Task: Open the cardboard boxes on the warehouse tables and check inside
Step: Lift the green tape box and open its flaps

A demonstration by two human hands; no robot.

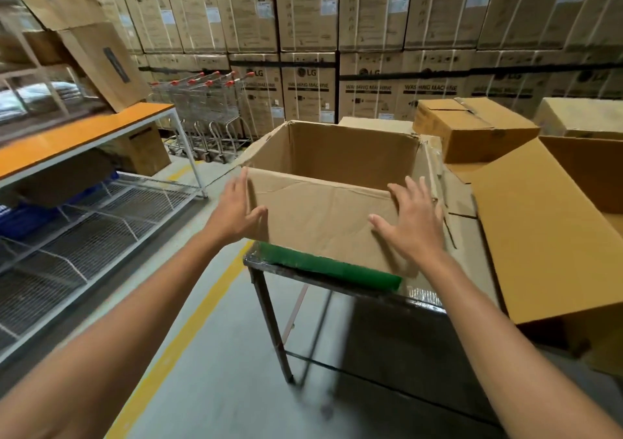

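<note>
Open-topped brown cardboard box (323,216) between spread fingers; left hand (236,213), right hand (409,223) released, grasping nothing. Step: checking inside. Next likely: lean closer, interior floor hidden.

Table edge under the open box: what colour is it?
The table edge is green; head view.

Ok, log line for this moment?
open box on table | left hand open at left corner | right hand open at front wall | bottom hidden

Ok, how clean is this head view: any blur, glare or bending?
Head view: wide-angle bend bows the washing machine boxes toward the edges; motion blur smears the table legs; sheen on the orange shelf; open box, left hand, right hand fairly sharp.
</note>
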